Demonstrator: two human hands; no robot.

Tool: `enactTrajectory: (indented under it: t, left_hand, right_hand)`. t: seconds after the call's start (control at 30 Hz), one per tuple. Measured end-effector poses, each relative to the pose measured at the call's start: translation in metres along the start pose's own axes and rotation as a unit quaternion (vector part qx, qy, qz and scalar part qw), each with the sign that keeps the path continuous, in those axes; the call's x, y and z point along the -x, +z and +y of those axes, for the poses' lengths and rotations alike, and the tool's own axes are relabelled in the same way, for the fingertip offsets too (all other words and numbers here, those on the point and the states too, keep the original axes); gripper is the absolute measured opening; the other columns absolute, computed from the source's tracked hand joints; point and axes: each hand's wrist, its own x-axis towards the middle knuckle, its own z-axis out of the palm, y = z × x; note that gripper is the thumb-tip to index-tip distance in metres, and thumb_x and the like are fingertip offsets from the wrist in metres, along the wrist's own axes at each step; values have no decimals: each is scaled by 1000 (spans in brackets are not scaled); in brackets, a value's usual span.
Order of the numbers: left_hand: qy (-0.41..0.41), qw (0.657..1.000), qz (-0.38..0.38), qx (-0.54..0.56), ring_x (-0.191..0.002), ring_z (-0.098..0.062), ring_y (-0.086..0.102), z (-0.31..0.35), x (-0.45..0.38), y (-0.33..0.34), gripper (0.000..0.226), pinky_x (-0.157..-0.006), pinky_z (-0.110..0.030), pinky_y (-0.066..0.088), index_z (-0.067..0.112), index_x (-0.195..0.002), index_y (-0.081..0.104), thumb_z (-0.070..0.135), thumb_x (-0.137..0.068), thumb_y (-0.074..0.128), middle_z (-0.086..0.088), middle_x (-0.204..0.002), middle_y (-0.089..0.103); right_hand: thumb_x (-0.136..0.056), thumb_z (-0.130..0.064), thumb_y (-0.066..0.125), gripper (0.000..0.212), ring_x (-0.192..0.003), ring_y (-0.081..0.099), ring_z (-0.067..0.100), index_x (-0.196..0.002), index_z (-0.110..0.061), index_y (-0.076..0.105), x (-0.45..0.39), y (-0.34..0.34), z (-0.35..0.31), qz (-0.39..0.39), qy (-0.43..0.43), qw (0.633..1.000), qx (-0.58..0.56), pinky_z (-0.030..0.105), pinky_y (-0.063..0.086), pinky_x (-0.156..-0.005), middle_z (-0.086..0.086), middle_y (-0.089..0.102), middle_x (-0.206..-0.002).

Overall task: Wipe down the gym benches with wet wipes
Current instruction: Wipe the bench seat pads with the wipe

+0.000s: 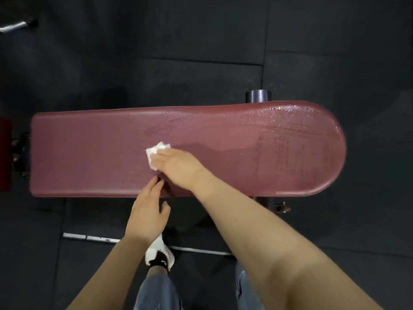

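My right fingers (156, 158) lie nearly straight and close together, pressing a crumpled white wet wipe (156, 151) flat against the padded red worktop (89, 153). The wipe pokes out past my fingertips toward the far side; I cannot tell whether my thumb hooks under it. My right hand (178, 167) sits palm down near the middle of the pad, the forearm running back toward me across the near edge.

My left fingers (154, 186) are loosely extended and slightly spread, their tips touching the pad near its near edge, just beside my right wrist. They hold nothing. My left hand (146, 214) hangs over the edge, thumb out to the right.

The pad's rounded right end glistens with wet streaks, while the left part looks dull. A dark round post (258, 96) stands behind the far edge. Below, on the black rubber floor (201, 41), are my white shoe (159, 253) and a metal bar (89, 237).
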Motion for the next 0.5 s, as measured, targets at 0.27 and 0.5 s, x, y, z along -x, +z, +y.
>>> enactTrajectory:
  t: [0.27,0.5]
  left_hand:
    - [49,996,-34,-71,-149,-17,14,-17,4,0,67,-121,-32,19,16,-154,25,18,-94,55,3,-164,9]
    - [41,999,-24,-24,-149,-14,16,-17,8,3,67,-120,-31,19,15,-153,28,10,-93,55,5,-163,14]
  right_hand:
    - [-84,0,35,37,-92,59,37,-110,-15,56,236,-44,127,289,583,759,-6,41,49,-78,18,62,-108]
    - [-85,-1,42,37,-101,61,31,-116,-8,61,52,19,27,208,271,937,-65,44,46,-97,19,61,-115]
